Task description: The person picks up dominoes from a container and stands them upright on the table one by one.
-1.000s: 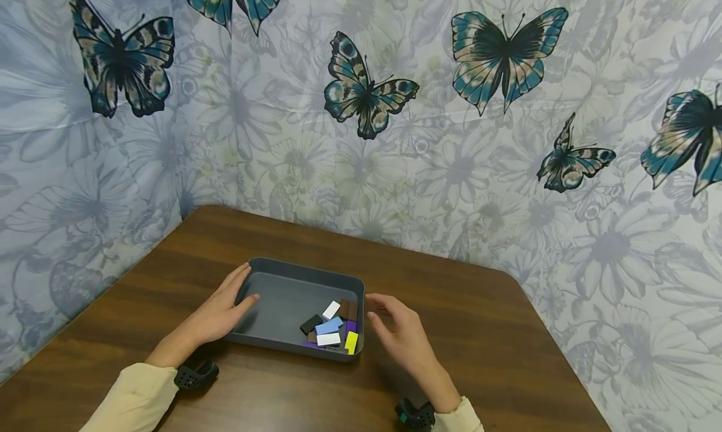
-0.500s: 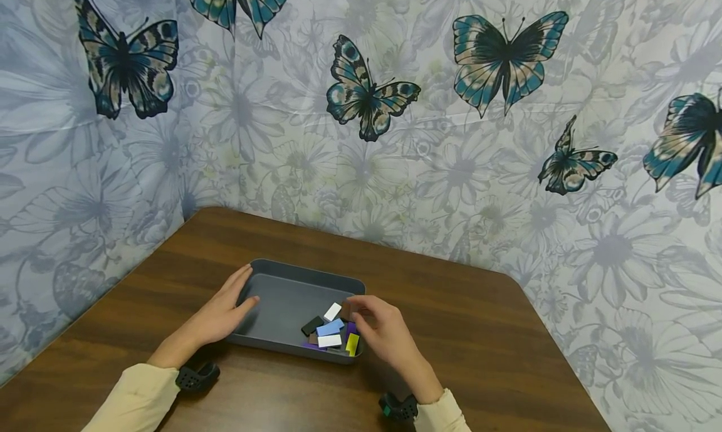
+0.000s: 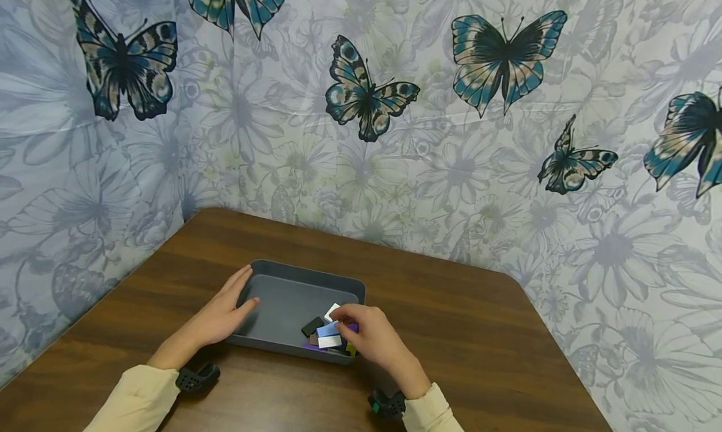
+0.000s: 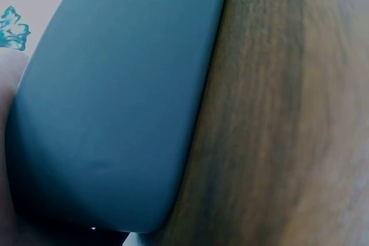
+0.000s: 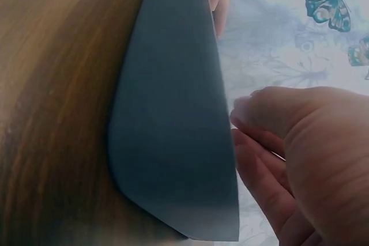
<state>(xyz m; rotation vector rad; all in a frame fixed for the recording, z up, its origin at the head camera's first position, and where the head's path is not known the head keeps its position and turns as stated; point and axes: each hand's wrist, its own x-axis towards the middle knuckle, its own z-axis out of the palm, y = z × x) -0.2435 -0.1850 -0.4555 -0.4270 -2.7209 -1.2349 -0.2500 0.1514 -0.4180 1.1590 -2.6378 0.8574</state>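
Blocks lie near right in the tray; the left hand, spread at its left side, probably steadies it. Right hand bends over them; I cannot tell if it pinches 1.

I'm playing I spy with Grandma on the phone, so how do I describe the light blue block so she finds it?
On the brown table is a grey tray, with small blocks bunched at the end by the right hand. In that bunch, look between the black block and the right hand. The light blue block is the only light blue one showing.
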